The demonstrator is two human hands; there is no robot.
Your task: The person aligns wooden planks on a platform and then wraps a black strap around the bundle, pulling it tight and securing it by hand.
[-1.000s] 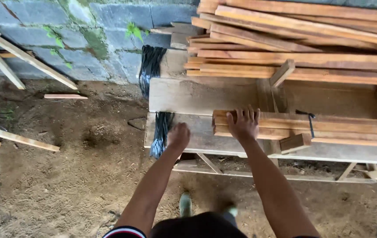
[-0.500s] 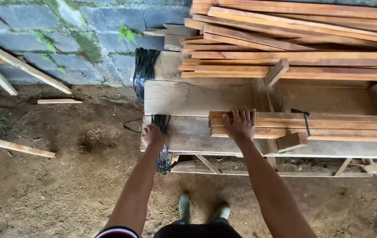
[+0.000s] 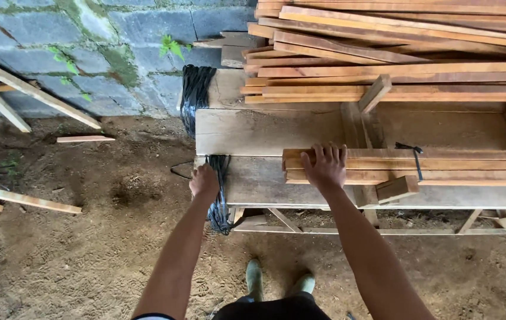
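Both arms reach forward from the bottom of the view, bare and nearly straight. The left hand [image 3: 204, 181] is curled into a loose fist, knuckles up. The right hand [image 3: 325, 166] lies palm down, fingers [image 3: 327, 152] spread and extended forward, wrist level.

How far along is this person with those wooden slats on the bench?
Looks done: a large pile of slats is stacked at the back of the bench. In hand: the right hand lies flat on a small bundle of slats with a black tie around it, while the left hand grips the black strapping at the bench's end. Left: loose slats lie on the dirt.
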